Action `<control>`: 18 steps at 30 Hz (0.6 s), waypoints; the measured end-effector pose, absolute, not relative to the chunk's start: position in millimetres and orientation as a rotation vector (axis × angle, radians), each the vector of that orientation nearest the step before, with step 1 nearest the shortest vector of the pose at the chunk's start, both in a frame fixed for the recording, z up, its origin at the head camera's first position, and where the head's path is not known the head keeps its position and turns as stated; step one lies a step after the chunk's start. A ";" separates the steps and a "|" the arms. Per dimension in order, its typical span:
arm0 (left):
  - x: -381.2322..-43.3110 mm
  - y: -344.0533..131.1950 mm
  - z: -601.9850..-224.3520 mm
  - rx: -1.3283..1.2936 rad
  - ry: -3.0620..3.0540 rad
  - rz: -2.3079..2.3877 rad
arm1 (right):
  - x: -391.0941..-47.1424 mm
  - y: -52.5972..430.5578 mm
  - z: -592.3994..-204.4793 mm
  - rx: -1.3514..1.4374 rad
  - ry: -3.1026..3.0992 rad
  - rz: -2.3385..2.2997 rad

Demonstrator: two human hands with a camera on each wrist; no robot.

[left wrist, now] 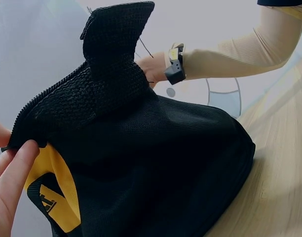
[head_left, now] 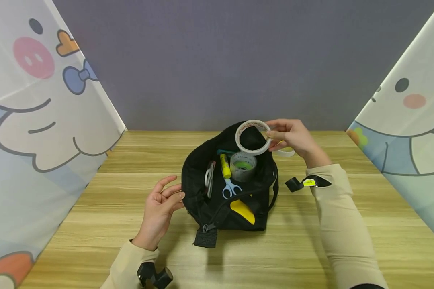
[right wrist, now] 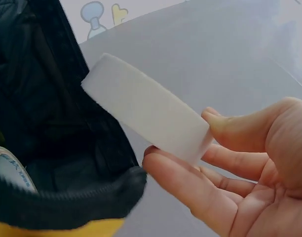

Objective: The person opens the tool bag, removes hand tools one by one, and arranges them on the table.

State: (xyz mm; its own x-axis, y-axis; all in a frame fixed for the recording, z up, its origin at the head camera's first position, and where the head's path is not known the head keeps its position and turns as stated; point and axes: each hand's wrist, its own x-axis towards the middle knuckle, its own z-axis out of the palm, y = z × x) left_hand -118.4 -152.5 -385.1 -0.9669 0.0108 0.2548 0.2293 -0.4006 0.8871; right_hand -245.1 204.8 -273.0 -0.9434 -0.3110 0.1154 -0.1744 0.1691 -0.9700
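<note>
My right hand (head_left: 293, 136) pinches a roll of white tape (right wrist: 146, 108) between thumb and fingers, above the far right side of an open black zippered bag (head_left: 195, 168). My left hand (head_left: 160, 206) grips the bag's left rim, thumb on the near side; in the left wrist view its fingers (left wrist: 15, 177) lie at the zipper edge. Inside the bag are a clear tape roll (head_left: 243, 166), a yellow highlighter-like stick (head_left: 225, 165), blue-handled scissors (head_left: 231, 188) and a white-handled item (head_left: 209, 178), partly hidden by the bag wall.
The bag stands on a wood-grain table (head_left: 130, 160), its zipper end flap (head_left: 205, 238) toward me. Another pale tape ring (head_left: 285, 152) lies behind my right hand. A grey panel (head_left: 235, 64) closes off the back, with cartoon-printed sheets (head_left: 50, 120) at both sides.
</note>
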 end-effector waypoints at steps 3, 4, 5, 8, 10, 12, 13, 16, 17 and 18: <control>-118.5 -152.9 -384.5 -0.334 -1.632 -2.507 | -244.2 214.2 -274.2 -0.476 2.234 -2.017; -118.4 -152.8 -384.5 -0.332 -1.630 -2.510 | -244.1 217.7 -275.4 -0.479 2.210 -2.056; -118.4 -152.7 -384.4 -0.330 -1.630 -2.511 | -244.4 221.2 -276.8 -0.484 2.187 -2.092; -118.4 -152.4 -384.3 -0.328 -1.628 -2.516 | -246.1 230.3 -281.8 -0.504 2.113 -2.210; -118.4 -152.3 -384.3 -0.324 -1.628 -2.518 | -247.3 235.6 -285.2 -0.501 2.077 -2.275; -118.3 -152.4 -384.5 -0.327 -1.625 -2.519 | -248.1 240.7 -288.4 -0.481 2.050 -2.330; -118.3 -152.4 -384.6 -0.328 -1.624 -2.519 | -248.3 243.4 -289.9 -0.464 2.043 -2.352; -118.5 -152.6 -385.0 -0.333 -1.624 -2.519 | -248.3 251.5 -293.8 -0.400 2.030 -2.408; -118.6 -152.6 -385.1 -0.337 -1.625 -2.518 | -248.3 254.2 -295.0 -0.382 2.024 -2.426; -118.7 -152.6 -385.2 -0.340 -1.626 -2.517 | -248.4 256.9 -296.1 -0.363 2.008 -2.447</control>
State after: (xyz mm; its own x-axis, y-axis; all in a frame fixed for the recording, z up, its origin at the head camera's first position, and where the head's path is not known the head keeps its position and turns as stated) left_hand -118.7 -152.6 -385.2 -0.9668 0.0163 0.2551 0.2258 -0.4130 0.8823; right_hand -248.4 256.9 -296.1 -0.9731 -0.1088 0.2032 -0.1781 -0.2049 -0.9624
